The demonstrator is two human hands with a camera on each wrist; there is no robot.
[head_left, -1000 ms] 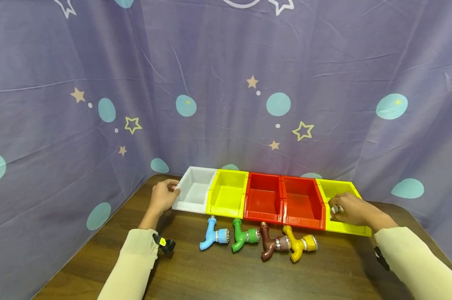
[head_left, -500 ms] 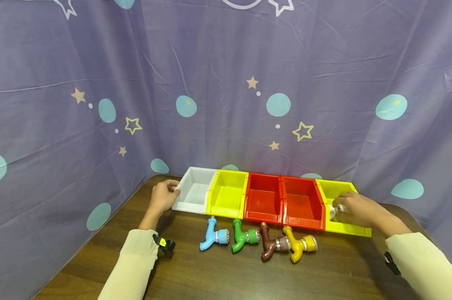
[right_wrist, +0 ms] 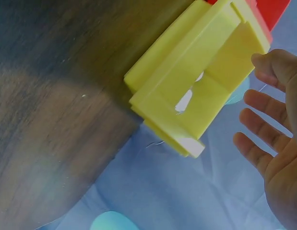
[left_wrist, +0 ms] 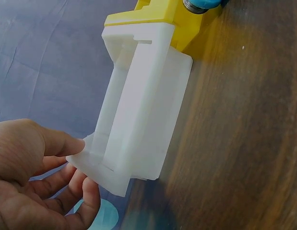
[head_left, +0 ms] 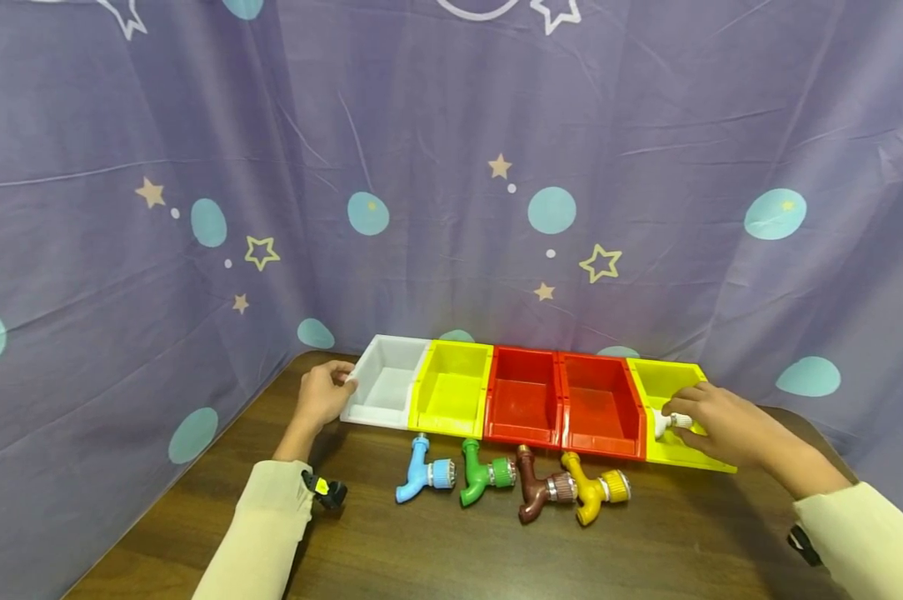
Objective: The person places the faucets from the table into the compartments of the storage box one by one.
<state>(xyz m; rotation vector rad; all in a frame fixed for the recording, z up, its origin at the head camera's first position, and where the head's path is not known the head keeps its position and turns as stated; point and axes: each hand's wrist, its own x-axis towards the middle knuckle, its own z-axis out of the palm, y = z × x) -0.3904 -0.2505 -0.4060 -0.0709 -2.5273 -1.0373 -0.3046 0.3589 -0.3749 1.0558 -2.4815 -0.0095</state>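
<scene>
My left hand pinches the left rim of a white plastic bin, thumb inside and fingertips underneath. My right hand is above the right-hand yellow bin, its fingers loosely extended and holding nothing in the right wrist view. Inside that bin lies a white tap, partly hidden by the bin's wall in the right wrist view. In front of the bins, a blue tap, a green tap, a maroon tap and a yellow tap lie in a row.
Between the white and right yellow bins stand another yellow bin and two red ones, a left red bin and a right red bin. All sit side by side on a wooden table, against a patterned purple curtain.
My right hand has let go of the white tap, which now lies in the right yellow bin, and has drawn back to the right with fingers opened. The left hand keeps its hold.
</scene>
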